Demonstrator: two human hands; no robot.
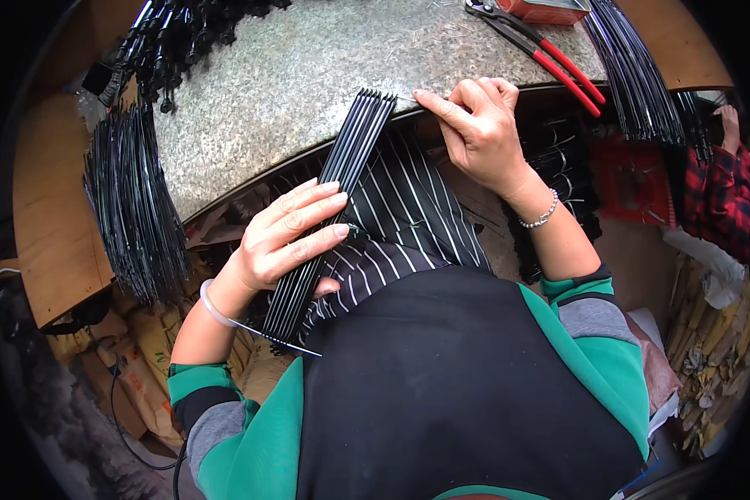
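Observation:
My left hand is closed around a flat row of slim black rods, its fingers lying across their middle. The rods slant up and to the right, and their pointed far ends rest at the near edge of the stone-topped table. Beside those ends, my right hand is closed in a pinch on a thin silvery pin. That pin reaches toward the rod tips; whether it touches them is too fine to tell. The lower ends of the rods come down over my lap, near the striped cloth.
Red-handled pliers and a red box lie at the far right. Loose pins are scattered on the tabletop. Bundles of black rods hang over the left edge and right edge. Another person's hand shows at far right.

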